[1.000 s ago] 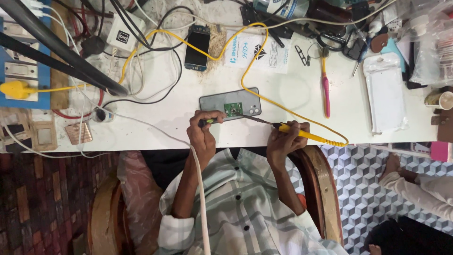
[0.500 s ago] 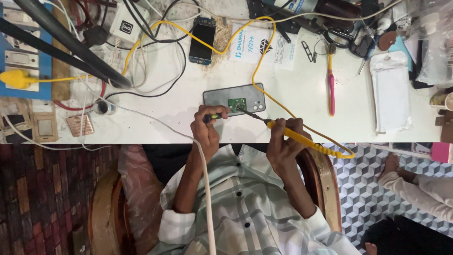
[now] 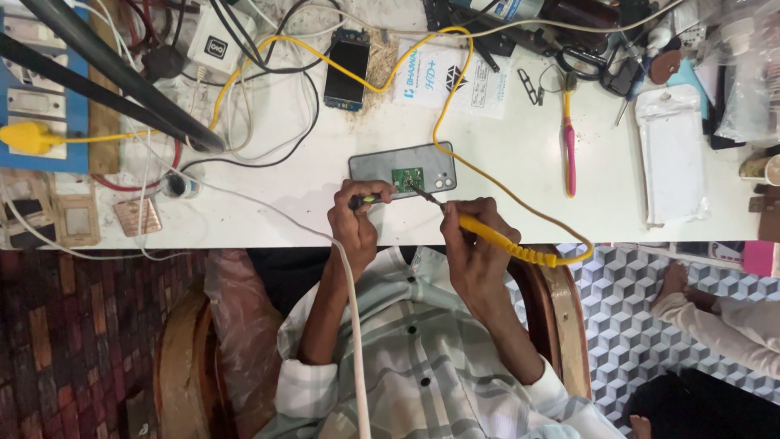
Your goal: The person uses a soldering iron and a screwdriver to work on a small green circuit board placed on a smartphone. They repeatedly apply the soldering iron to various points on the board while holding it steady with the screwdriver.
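A grey phone (image 3: 378, 167) lies back-up on the white bench (image 3: 520, 203) with a small green circuit board (image 3: 407, 178) on top of it. My left hand (image 3: 356, 228) is shut on a thin tool with a black and green handle (image 3: 366, 198), its end pointing at the board. My right hand (image 3: 471, 244) grips a yellow soldering iron (image 3: 487, 234) whose metal tip touches the board's right edge. The iron's yellow cord (image 3: 455, 89) loops away across the bench. A white cable (image 3: 354, 325) runs along my left forearm.
A second phone with a dark screen (image 3: 345, 58) lies farther back beside a white printed packet (image 3: 451, 77). A pink-handled tool (image 3: 569, 154), a white pouch (image 3: 670, 158), a blue power strip (image 3: 41, 106) and a black lamp arm (image 3: 106, 69) crowd the bench. Another person's limbs (image 3: 715, 313) are at right.
The whole scene has slid slightly down and right as the camera shifted. Both hands stay at the circuit board, holding the same tools.
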